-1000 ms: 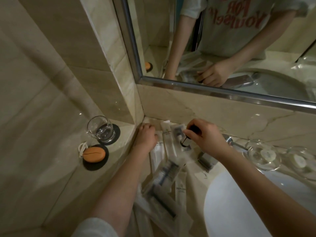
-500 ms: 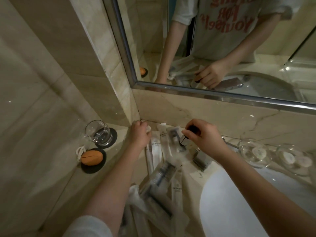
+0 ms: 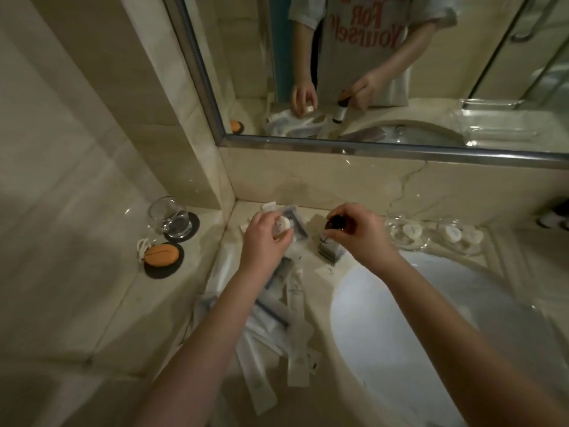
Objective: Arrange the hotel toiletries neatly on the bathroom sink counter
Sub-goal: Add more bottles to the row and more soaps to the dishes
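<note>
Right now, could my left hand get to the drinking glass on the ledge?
Probably yes: the left hand would first have to release the small white item, but nothing stands between it and the drinking glass.

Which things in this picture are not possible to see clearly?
- Head view: the small white item under the left hand is mostly covered by fingers.
- The dark bottle in the right hand: label blurred.
- Print on the sachets is too small.
- Dark object cut off at right edge.

Dim beige marble walls (image 3: 77, 149) surround a steel-framed mirror (image 3: 400, 72) above a white oval basin (image 3: 415, 318).
</note>
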Tool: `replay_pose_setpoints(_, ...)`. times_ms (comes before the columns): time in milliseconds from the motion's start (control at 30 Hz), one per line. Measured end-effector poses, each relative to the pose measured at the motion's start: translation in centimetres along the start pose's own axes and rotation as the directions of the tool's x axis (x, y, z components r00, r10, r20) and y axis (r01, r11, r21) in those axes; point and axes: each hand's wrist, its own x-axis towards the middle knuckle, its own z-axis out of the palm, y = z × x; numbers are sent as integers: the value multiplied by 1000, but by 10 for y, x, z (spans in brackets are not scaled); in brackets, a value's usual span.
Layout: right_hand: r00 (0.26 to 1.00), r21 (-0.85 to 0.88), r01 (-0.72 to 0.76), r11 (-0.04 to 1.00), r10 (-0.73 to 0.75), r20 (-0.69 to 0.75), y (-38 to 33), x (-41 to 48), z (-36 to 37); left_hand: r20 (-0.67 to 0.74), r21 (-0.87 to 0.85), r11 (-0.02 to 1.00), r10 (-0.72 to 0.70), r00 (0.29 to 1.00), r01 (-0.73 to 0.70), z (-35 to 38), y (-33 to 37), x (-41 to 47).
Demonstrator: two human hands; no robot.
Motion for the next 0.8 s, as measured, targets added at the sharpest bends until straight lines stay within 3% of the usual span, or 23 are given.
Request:
replay_pose_setpoints(433,961,53,-257,965,261,-88,67,-87,-116,133,-99,987,141,981,-129,73,115,-64)
replay_pose_setpoints(800,940,0,-297,955,293,-173,131,-99,-195,344,30,987,140,929,-160,147,176,-47)
